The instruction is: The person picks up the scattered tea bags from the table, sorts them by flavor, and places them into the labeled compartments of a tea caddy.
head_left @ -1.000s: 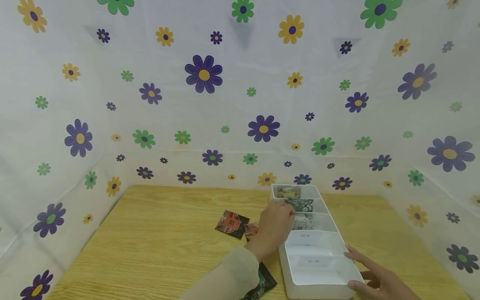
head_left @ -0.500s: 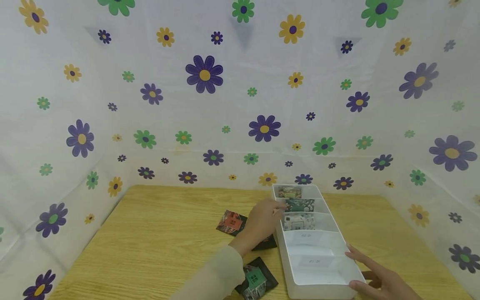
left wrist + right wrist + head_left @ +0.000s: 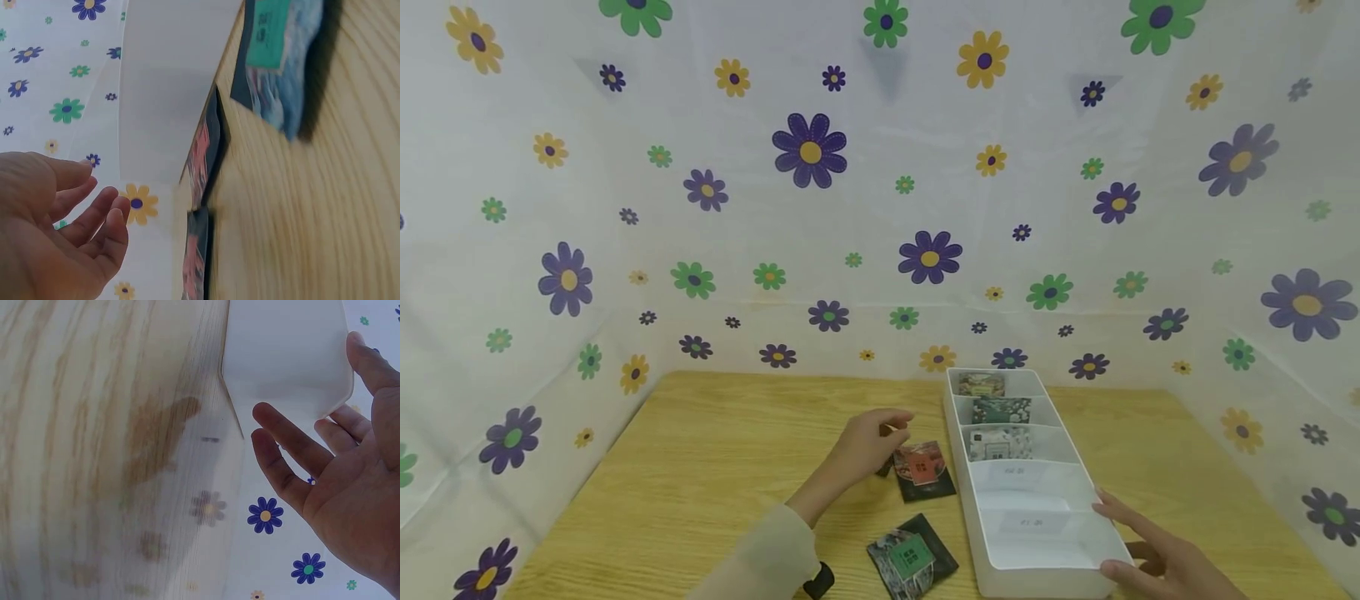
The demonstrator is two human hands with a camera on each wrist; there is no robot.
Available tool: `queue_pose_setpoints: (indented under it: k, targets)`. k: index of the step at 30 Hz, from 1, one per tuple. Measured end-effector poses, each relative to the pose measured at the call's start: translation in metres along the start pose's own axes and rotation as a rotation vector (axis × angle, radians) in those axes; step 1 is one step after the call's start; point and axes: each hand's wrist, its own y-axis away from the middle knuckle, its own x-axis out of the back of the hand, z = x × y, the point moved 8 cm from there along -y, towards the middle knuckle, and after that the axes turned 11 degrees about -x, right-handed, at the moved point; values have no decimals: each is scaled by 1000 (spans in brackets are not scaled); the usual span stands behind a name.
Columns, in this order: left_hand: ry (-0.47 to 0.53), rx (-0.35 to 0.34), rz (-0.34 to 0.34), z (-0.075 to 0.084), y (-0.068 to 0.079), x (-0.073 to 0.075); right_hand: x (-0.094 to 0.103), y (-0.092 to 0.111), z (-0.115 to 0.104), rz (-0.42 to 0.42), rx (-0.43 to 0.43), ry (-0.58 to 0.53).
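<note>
My left hand [image 3: 867, 443] hovers over the table with its fingers loosely bent and nothing in them. Just under it lies a flat red-and-black packet [image 3: 923, 471]; a second dark packet [image 3: 885, 468] is mostly hidden by the hand. Closer to me sits a green-and-black packet [image 3: 913, 557]. A long white divided box [image 3: 1045, 582] stands to the right. My right hand [image 3: 1168, 552] touches its near right corner, thumb and fingertips at the rim. In the right wrist view, those fingers [image 3: 294, 444] look relaxed and spread beside the box.
Three far compartments each hold a packet: a colourful one [image 3: 982, 384], a green one [image 3: 1002, 411] and a pale one [image 3: 1000, 444]. The two near compartments show only small labels. A flower-printed white sheet [image 3: 737, 225] encloses the wooden table [image 3: 700, 467] at the back and sides.
My left hand has drawn back from over the box's left side, leftward to above the red packets. The packets beneath have come more into sight. The right hand stays at the box corner.
</note>
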Motion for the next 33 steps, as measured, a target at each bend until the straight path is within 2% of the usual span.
queue_pose_setpoints:
  k: [7,15,18,25,33]
  targets:
    - [20,57,28,-20,13,23,2,1,-1,12,31,27]
    - [-18,129,48,-44,21,34,2,1,-4,18,26,57]
    - [-54,153,61,-50,25,37,2,0,-3,18,29,62]
    - [-144,221,32,-62,34,34,2,0,-3,2,39,46]
    - [-375,199,60,-66,36,31,-1,1,0,-9,-3,-25]
